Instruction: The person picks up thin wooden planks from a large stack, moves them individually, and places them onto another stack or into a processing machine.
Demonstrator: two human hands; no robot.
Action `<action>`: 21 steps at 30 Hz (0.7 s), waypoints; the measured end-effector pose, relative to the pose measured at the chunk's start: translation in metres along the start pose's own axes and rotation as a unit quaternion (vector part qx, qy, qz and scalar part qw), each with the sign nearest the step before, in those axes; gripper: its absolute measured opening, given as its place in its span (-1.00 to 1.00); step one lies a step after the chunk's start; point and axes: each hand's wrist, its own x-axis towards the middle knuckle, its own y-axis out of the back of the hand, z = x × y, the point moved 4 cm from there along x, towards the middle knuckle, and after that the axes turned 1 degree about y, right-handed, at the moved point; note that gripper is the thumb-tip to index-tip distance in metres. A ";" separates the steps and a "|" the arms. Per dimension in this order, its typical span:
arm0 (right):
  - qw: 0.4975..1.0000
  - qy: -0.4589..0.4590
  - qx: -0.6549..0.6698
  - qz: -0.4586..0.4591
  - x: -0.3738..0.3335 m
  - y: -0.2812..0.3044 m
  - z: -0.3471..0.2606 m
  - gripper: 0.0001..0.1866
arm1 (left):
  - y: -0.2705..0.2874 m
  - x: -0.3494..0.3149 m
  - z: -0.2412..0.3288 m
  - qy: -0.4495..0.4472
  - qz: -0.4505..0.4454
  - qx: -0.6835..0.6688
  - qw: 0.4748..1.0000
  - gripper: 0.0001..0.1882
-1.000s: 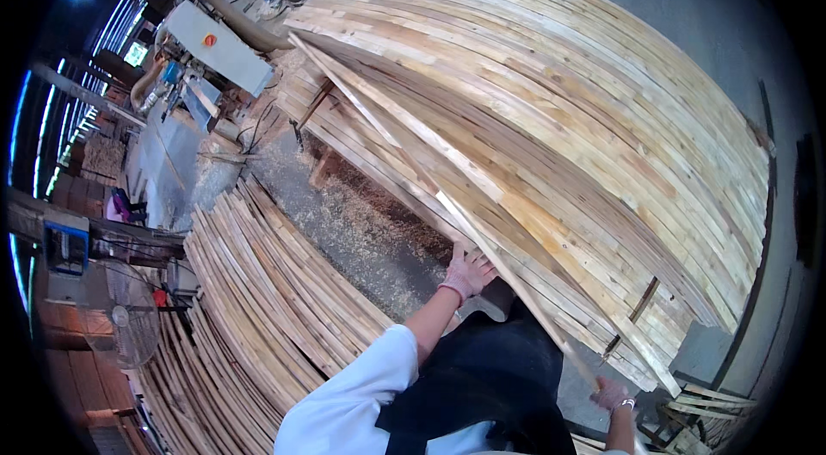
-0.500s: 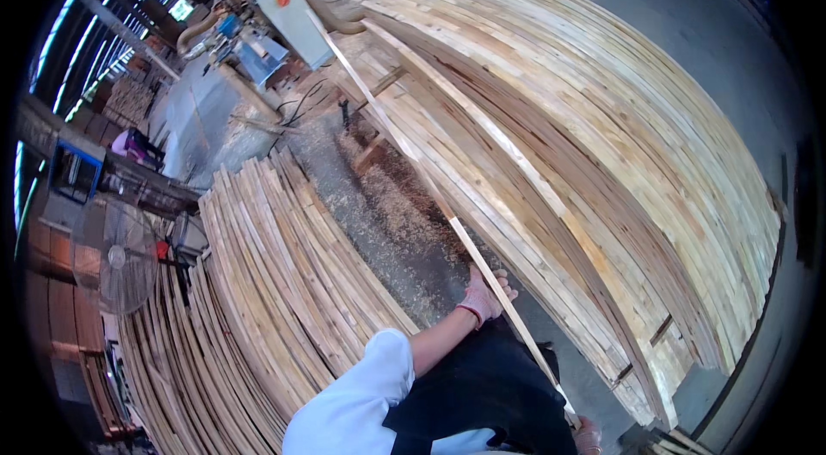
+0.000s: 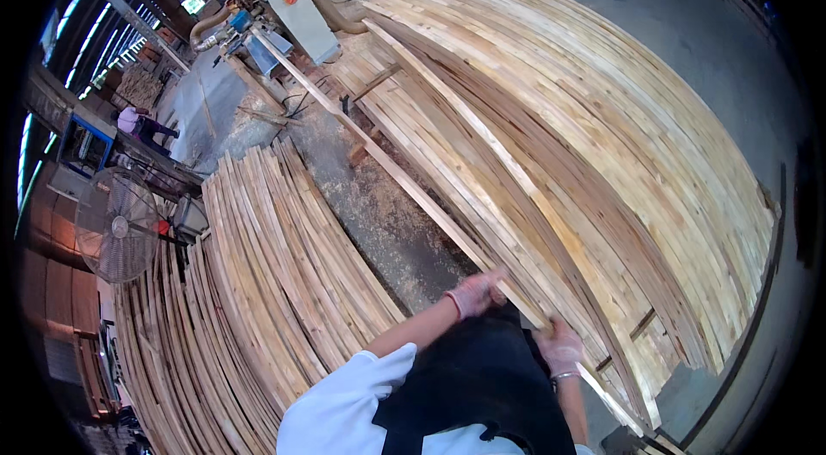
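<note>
A long, thin wooden strip point(image 3: 411, 190) runs diagonally from beside my body up to the machine at the far left. My left hand point(image 3: 477, 294), in a pinkish work glove, is closed round it in front of my dark apron. Behind that grip, nearer to me, my gloved right hand point(image 3: 561, 347) wraps the same strip. The strip's near end extends past my right wrist. To the right lies a wide stack of pale planks point(image 3: 602, 102), with a lower row of boards point(image 3: 508, 240) along its near side.
A second pile of strips point(image 3: 284, 257) lies on the left, beside a floor fan point(image 3: 118, 224). Sawdust point(image 3: 387, 197) covers the floor between the piles. At the far end stand a blue machine point(image 3: 261, 53) and a grey control cabinet point(image 3: 294, 8). Another person point(image 3: 142, 124) is far left.
The strip's far end has swung left, from the cabinet to the blue machine. My right hand has moved forward from the lower edge; my left hand has shifted slightly left.
</note>
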 end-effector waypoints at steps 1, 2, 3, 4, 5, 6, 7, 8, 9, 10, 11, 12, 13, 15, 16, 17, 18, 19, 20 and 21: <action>0.999 0.041 0.026 0.019 0.001 0.008 -0.018 -0.43 | 0.002 0.008 -0.032 0.068 -0.064 0.036 0.995 -0.63; 0.994 0.071 0.061 0.052 -0.003 0.014 -0.013 -0.46 | -0.036 -0.016 -0.034 0.107 -0.017 0.050 0.993 -0.63; 0.986 0.109 0.098 0.085 -0.008 0.022 -0.013 -0.48 | -0.074 -0.049 -0.029 0.137 0.036 0.065 0.988 -0.64; 0.971 0.163 0.134 0.112 -0.013 0.031 -0.022 -0.51 | -0.046 -0.034 -0.034 0.083 -0.023 0.041 0.995 -0.60; 0.990 0.087 0.094 0.057 -0.019 0.035 -0.002 -0.54 | -0.047 -0.044 -0.014 0.053 -0.069 0.104 0.991 -0.59; 0.998 0.017 0.054 0.000 -0.030 0.042 0.027 -0.56 | -0.034 -0.047 0.000 0.028 -0.069 0.113 0.991 -0.60; 0.997 -0.033 0.055 -0.033 -0.044 0.053 0.054 -0.46 | -0.015 -0.046 0.014 0.003 -0.068 0.120 0.990 -0.61; 0.993 -0.113 -0.002 -0.046 -0.063 0.055 0.098 -0.42 | 0.006 -0.047 0.036 0.005 -0.061 0.142 0.988 -0.61; 0.986 -0.134 -0.014 -0.100 -0.083 0.075 0.115 -0.39 | 0.030 -0.052 0.063 0.006 -0.048 0.161 0.986 -0.62; 0.974 -0.183 -0.046 -0.126 -0.103 0.086 0.133 -0.35 | 0.041 -0.059 0.095 -0.003 -0.053 0.158 0.986 -0.61; 0.959 -0.247 -0.012 -0.140 -0.125 0.094 0.148 -0.41 | 0.049 -0.061 0.126 -0.009 -0.063 0.157 0.986 -0.61; 0.921 -0.337 0.079 -0.178 -0.142 0.065 0.204 -0.39 | 0.061 -0.063 0.158 -0.033 -0.045 0.161 0.985 -0.61; 0.950 -0.222 0.071 -0.207 -0.145 0.082 0.158 -0.53 | 0.080 -0.069 0.191 -0.068 -0.014 0.165 0.984 -0.62; 0.887 -0.146 0.352 -0.261 -0.125 0.094 0.051 -0.56 | 0.094 -0.075 0.251 -0.166 -0.010 0.123 0.978 -0.61; 0.916 -0.103 0.338 -0.191 -0.106 0.096 0.003 -0.58 | 0.117 -0.073 0.277 -0.199 0.054 0.120 0.971 -0.60; 0.937 -0.071 0.321 -0.117 -0.097 0.096 -0.034 -0.60 | 0.140 -0.068 0.297 -0.222 0.114 0.111 0.962 -0.60; 0.931 -0.087 0.344 -0.089 -0.082 0.074 -0.039 -0.61 | 0.146 -0.066 0.310 -0.222 0.114 0.078 0.965 -0.59; 0.922 -0.105 0.367 -0.065 -0.062 0.036 -0.036 -0.61 | 0.152 -0.068 0.319 -0.218 0.119 0.045 0.968 -0.59; 0.986 0.080 0.031 0.141 -0.049 0.017 -0.043 -0.61 | 0.156 -0.070 0.327 -0.214 0.124 0.013 0.969 -0.58; 0.953 -0.127 0.275 0.029 -0.027 0.014 -0.056 -0.56 | 0.121 -0.079 0.324 -0.253 0.051 -0.001 0.966 -0.59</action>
